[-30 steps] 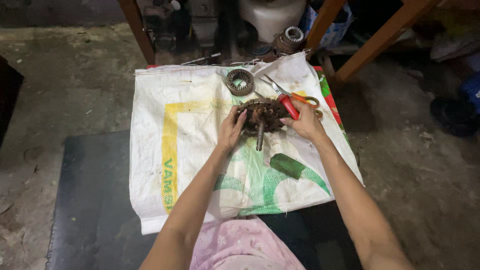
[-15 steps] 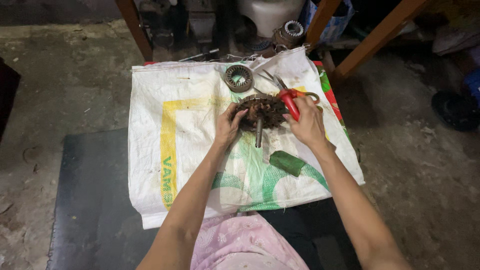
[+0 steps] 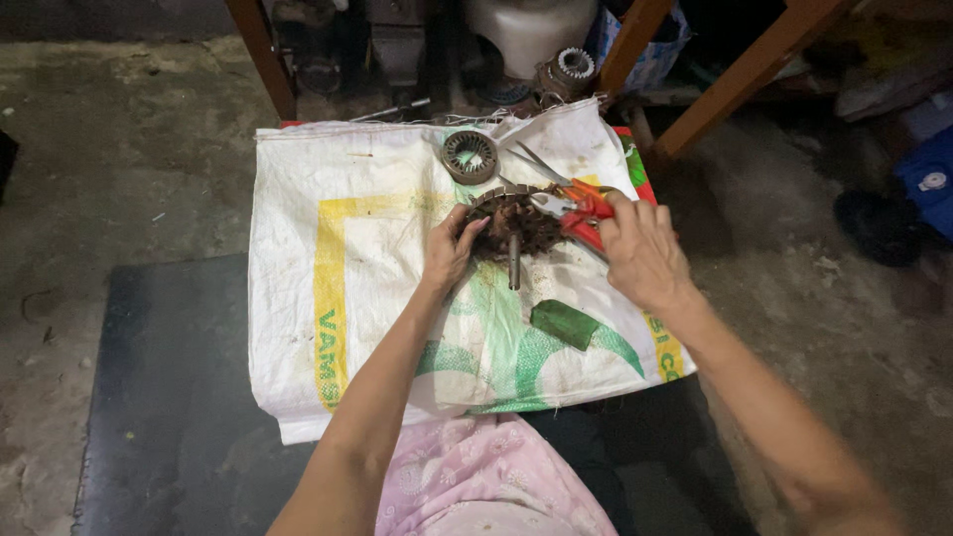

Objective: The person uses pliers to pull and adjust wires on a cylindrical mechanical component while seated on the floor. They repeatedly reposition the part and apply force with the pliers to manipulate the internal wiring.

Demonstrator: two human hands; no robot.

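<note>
Both bare forearms reach away from the body toward the far middle of the scene, converging slightly. The left hand (image 3: 449, 250) sits with wrist bent, fingers curled in a loose grip and thumb toward the right. The right hand (image 3: 643, 253) lies back-up, knuckles raised, fingers folded closed at its far left edge; its forearm runs to the near right corner.

Workshop, concrete floor (image 3: 129, 169), motor parts (image 3: 564, 71), workbench legs (image 3: 260, 50)

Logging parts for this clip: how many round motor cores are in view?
3. One, dark with a shaft, under the left hand; a grey ring on the sack beyond it; a toothed one on the floor past the sack. Others may hide in shadow.
</note>
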